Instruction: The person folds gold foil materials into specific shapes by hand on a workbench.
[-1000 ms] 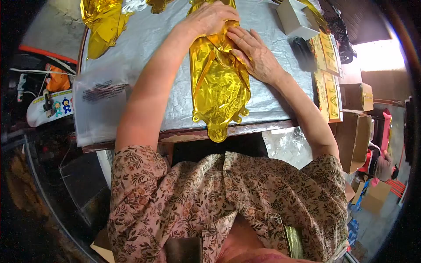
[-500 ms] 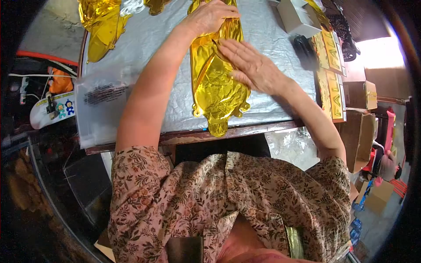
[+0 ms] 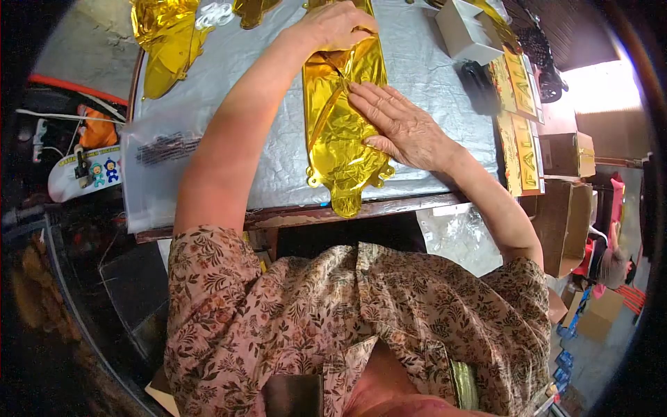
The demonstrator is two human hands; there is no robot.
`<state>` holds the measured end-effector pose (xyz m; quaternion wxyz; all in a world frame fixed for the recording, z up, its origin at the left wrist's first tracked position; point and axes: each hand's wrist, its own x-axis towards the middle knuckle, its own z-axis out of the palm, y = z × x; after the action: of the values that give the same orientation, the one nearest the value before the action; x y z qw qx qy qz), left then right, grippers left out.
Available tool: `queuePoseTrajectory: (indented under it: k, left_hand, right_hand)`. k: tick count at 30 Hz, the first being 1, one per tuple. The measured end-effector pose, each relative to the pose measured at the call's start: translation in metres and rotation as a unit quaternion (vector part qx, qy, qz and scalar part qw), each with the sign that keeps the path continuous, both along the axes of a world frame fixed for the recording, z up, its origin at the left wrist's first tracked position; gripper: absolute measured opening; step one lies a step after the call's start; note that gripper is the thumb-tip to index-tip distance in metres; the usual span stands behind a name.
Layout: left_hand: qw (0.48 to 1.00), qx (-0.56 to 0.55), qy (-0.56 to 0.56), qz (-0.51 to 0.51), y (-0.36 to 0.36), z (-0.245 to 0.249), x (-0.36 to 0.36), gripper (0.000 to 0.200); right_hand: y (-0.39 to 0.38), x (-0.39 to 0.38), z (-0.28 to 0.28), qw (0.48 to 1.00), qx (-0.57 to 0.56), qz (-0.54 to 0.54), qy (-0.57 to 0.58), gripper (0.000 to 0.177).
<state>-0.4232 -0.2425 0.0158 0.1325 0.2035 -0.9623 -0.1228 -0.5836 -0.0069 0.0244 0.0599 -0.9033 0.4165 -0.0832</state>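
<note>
Foil this thin looks light, slippery and easily creased, so the gold balloon [image 3: 342, 149], flat on the tabletop [image 3: 424, 69] under the spread fingers of the right hand [image 3: 401, 126], seems best held at its far end, where the left hand [image 3: 335, 28] has its fingers closed on it

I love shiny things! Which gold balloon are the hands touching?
The long gold foil balloon mid-table, under the left hand and right hand; the crumpled gold foil balloon far left lies untouched.
</note>
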Motion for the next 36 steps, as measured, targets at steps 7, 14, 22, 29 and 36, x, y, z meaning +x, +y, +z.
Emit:
queuePoseTrajectory:
  k: [7, 14, 22, 29, 36]
  left_hand:
    - [0.989, -0.033, 0.135, -0.050, -0.005, -0.015, 0.005, 0.032]
    - [0.969, -0.015, 0.232, 0.086, 0.003, 0.010, 0.062, 0.030]
    - [0.951, 0.004, 0.245, 0.187, 0.022, -0.014, 0.107, 0.028]
    - [0.958, -0.052, 0.238, 0.151, 0.030, -0.029, 0.090, 0.024]
    - [0.952, -0.095, 0.237, 0.167, 0.031, -0.039, 0.089, 0.034]
  right_hand:
    - [-0.030, -0.001, 0.011, 0.986, -0.067, -0.103, -0.109, 0.046]
    - [-0.092, -0.026, -0.018, 0.970, -0.192, -0.147, 0.003, 0.041]
    - [-0.091, -0.026, -0.034, 0.970, -0.176, -0.169, 0.000, 0.040]
    - [-0.089, -0.025, -0.034, 0.971, -0.164, -0.173, -0.006, 0.041]
    - [-0.088, -0.025, -0.036, 0.970, -0.157, -0.181, -0.032, 0.042]
